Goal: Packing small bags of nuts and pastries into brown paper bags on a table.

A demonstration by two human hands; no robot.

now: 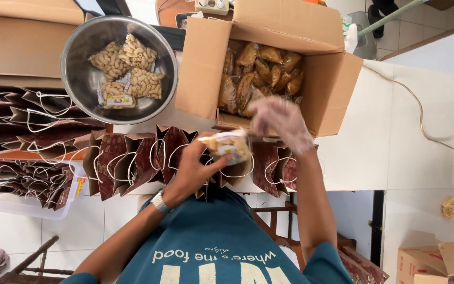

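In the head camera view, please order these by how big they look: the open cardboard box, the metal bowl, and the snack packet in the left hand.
1. Open cardboard box, largest.
2. Metal bowl, clearly smaller than the box.
3. Snack packet held by the left hand, smallest, though it may be nearer to the camera.

Bowl (80,79) left of open box (332,84), row of paper bags (132,160) before both, snack packet (227,144) seemingly above the bags

maroon patterned paper bags (132,160), silver bowl (82,79), brown cardboard box (203,68)
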